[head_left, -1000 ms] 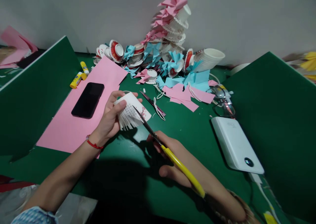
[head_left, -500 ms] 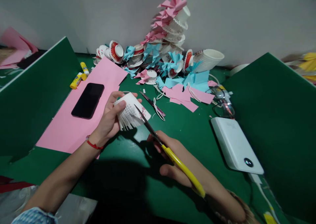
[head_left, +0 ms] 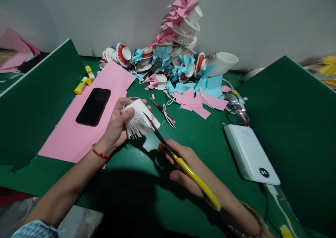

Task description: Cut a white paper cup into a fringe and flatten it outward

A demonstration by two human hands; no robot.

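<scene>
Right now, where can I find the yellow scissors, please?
In the head view, the yellow scissors are in the right hand, slightly right of centre, with their blades at the cup that the left hand holds.

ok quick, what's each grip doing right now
Left grip: closed, holding the white paper cup with cut strips.
Right grip: holding the yellow-handled scissors, blade tip in front of the cup.

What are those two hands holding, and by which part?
The left hand holds a white paper cup by its uncut end, thumb on top. The right hand holds scissors at the yellow handle; the exact finger grip is partly hidden.
</scene>
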